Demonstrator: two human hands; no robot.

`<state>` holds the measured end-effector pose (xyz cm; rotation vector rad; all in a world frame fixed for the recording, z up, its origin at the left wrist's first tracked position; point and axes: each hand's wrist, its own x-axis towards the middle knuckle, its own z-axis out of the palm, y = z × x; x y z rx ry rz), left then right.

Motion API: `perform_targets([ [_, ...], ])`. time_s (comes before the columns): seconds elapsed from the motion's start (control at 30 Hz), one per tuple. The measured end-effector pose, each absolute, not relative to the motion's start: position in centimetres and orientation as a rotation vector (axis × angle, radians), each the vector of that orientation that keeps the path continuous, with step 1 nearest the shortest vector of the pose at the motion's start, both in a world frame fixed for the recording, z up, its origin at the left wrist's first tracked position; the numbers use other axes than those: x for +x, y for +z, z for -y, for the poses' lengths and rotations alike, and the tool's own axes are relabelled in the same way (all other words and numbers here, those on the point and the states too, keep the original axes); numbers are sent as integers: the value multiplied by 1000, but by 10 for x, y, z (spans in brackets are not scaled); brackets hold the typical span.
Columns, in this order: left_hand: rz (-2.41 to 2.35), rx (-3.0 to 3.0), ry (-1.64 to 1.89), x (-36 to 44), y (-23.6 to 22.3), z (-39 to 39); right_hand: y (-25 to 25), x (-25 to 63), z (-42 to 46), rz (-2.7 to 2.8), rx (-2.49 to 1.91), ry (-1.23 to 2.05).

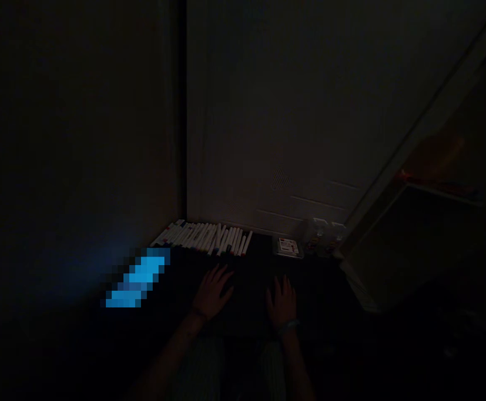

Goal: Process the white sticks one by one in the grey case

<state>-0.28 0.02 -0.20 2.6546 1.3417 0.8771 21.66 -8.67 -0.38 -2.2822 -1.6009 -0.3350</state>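
Note:
In dim light my left hand (213, 292) lies flat on a dark table top (249, 303), its fingers spread and nothing in it. My right hand (282, 301) rests palm down to the right of it, fingers apart and also holding nothing; a band (288, 324) circles that wrist. Beyond my left hand a row of white markers (203, 236) lies side by side along the wall, with caps or ends of differing colours. Past my right hand sits a small flat box with a printed white label (288, 247).
At the left of the table glows a bright blue pixelated screen-like shape (145, 277). Clear plastic packs (320, 236) stand against the back wall (243, 139), right of the labelled box. A pale-edged panel (360, 295) borders the table on the right. Much of the surroundings is too dark to make out.

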Motion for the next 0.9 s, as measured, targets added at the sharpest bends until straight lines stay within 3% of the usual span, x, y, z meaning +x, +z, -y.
perform_targets([
  [0.17, -1330, 2680, 902, -4, -3, -3, 0, 216, 88, 1592, -2202, -342],
  [0.37, -1352, 2639, 943, -1, 1, -4, 37, 220, 58, 1560, -2039, -418],
  [0.53, -1328, 2654, 963, -3, 1, -3, 62, 242, 10, 1504, -2202, -419],
  [0.9, -1339, 2634, 958, -4, 0, -4, 31, 255, 13, 1681, -2246, -345],
])
